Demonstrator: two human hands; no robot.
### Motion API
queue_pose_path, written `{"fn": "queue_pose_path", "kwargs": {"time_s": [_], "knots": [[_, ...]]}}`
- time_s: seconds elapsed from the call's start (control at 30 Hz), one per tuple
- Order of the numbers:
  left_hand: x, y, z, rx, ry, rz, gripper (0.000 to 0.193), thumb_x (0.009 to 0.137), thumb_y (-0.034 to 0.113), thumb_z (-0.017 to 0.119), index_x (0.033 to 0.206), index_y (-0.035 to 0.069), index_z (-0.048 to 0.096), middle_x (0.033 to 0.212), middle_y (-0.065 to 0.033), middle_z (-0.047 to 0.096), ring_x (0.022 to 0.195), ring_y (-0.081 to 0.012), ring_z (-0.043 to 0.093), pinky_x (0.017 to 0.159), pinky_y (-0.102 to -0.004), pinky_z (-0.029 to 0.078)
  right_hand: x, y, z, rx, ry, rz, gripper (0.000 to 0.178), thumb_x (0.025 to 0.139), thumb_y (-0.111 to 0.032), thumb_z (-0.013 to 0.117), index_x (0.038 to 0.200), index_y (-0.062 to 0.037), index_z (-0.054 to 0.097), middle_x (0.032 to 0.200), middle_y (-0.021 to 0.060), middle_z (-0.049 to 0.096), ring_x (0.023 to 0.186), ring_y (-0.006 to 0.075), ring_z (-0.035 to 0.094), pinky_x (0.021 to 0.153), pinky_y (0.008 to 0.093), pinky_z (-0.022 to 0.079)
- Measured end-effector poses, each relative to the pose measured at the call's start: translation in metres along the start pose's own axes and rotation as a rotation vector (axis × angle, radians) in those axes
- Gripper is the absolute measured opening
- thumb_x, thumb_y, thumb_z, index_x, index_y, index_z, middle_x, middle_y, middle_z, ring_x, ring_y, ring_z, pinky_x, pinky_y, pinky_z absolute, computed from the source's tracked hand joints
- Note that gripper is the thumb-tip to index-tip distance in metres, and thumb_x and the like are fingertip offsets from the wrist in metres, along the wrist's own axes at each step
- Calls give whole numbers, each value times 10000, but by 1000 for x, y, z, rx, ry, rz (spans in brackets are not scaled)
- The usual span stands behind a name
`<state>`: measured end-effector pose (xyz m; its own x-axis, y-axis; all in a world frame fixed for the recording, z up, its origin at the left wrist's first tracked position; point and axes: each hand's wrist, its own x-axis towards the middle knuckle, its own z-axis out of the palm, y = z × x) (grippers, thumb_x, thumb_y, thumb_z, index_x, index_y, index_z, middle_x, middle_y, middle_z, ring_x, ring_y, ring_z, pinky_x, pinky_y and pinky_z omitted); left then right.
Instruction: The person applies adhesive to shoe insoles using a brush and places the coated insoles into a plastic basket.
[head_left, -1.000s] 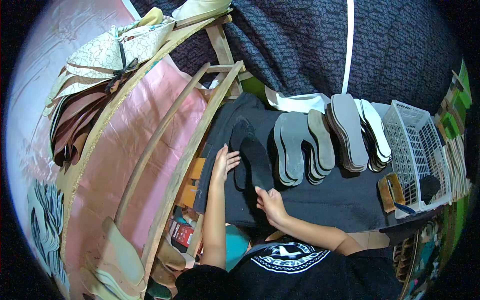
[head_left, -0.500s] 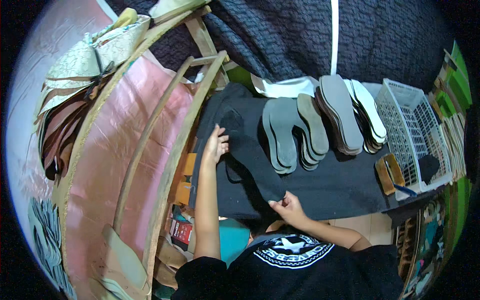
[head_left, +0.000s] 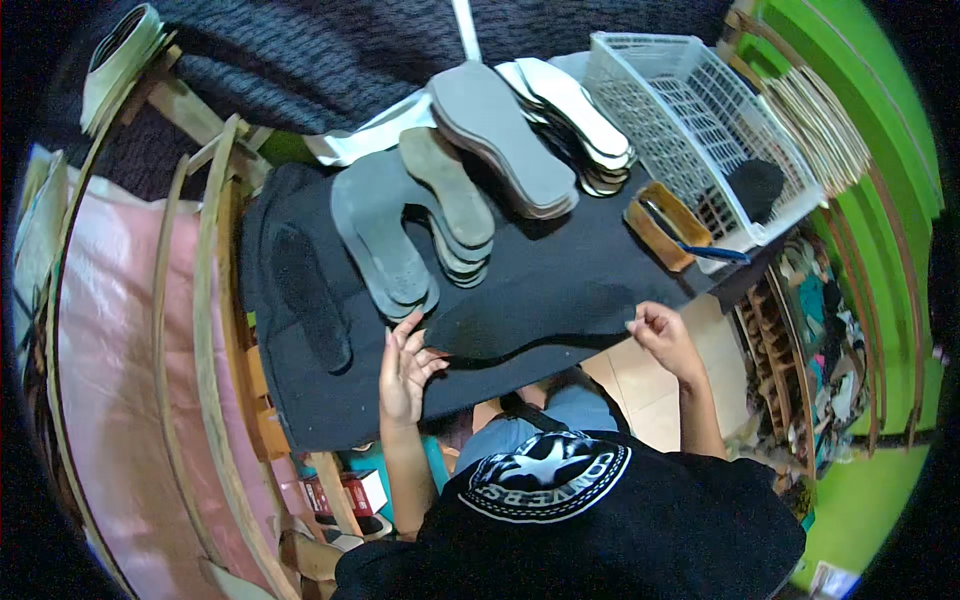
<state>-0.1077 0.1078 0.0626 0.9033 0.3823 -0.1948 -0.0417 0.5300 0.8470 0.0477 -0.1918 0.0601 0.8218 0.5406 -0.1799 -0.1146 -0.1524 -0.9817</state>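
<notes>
Swung toward three o'clock across the black-covered desk [head_left: 360,400] since half a second ago, one black insole [head_left: 530,318] now stretches along its near edge, a white crate [head_left: 655,130] between one and two o'clock from it, fanned grey insoles [head_left: 380,235] at ten. From where I stand, the right hand [head_left: 667,340] has the three o'clock end in a pinching grip; the left hand [head_left: 403,378] sits with fingers parted at the nine o'clock end, whether touching I can't tell.
</notes>
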Motion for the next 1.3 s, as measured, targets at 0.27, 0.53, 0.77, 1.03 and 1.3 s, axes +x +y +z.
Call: {"fn": "queue_pose_path", "kwargs": {"time_s": [0.27, 0.53, 0.77, 1.03, 1.3], "knots": [[17, -56, 27, 437, 117, -1, 434, 903, 282, 346, 1245, 20, 290, 1081, -124, 481, 890, -162, 520, 732, -261, 420, -20, -2, -25, -603, 480, -150, 215, 806, -200, 554, 877, 3, 567, 526, 41, 421, 480, 86, 395, 444, 244, 328], [-21, -55, 50, 1806, 61, 178, 713, 753, 379, 546, 1250, -50, 268, 1304, -243, 242, 1203, -362, 251, 950, -475, 213, -13, 9, -23, -325, 595, -146, 195, 853, -155, 493, 717, -15, 492, 554, 0, 393, 505, 40, 331, 435, 211, 272], [-33, -84, 67, 1963, 84, 155, 816, 755, 447, 500, 1227, -155, 216, 1313, -310, 149, 1216, -421, 187, 993, -484, 151, -2, 22, -27, 162, 794, -413, 307, 830, -44, 492, 1059, -81, 291, 776, -9, 387, 597, 27, 326, 497, 148, 254], [-45, -100, 86, 2041, 104, 137, 844, 756, 521, 438, 1183, -187, 270, 1270, -367, 174, 1181, -471, 213, 982, -489, 167, 18, -4, -45, -36, 837, -558, 476, 794, -30, 543, 1183, -62, 271, 791, 0, 400, 635, 37, 341, 536, 157, 294], [-41, -99, 79, 1939, 120, 189, 788, 792, 475, 422, 1195, -181, 253, 1283, -355, 166, 1208, -450, 186, 983, -498, 157, 32, -11, -54, -322, 881, -407, 183, 814, -132, 559, 954, -22, 521, 726, 7, 504, 595, 30, 416, 518, 170, 358]]}}
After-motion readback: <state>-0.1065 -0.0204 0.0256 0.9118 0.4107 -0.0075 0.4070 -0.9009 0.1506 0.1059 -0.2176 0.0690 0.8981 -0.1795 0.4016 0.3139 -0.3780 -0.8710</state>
